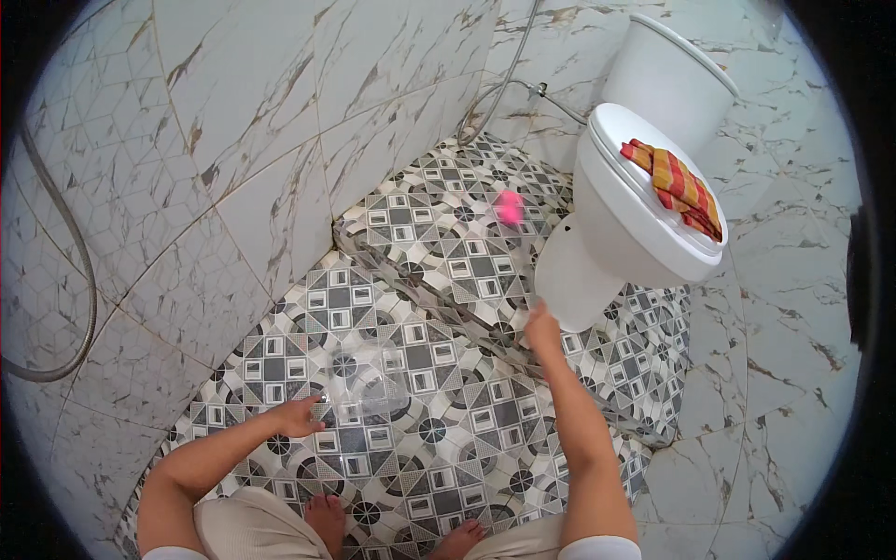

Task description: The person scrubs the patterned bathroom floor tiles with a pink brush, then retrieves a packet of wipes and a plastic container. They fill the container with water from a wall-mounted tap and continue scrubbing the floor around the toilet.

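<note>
My right hand reaches forward beside the base of a white toilet. Its fingers are closed around what looks like the thin, pale handle of a brush. The pink head of that brush is blurred over the raised floor, left of the toilet; the handle barely shows against the tiles. My left hand is empty, fingers apart, close to the left side of a clear plastic container. Whether a fingertip touches the container I cannot tell. Patterned grey and white tiles show through it.
A tiled step edge crosses the floor between my feet and the toilet. On the toilet lid lies a red and yellow checked cloth. A flexible hose hangs by the marble-look wall; another hose curves at far left.
</note>
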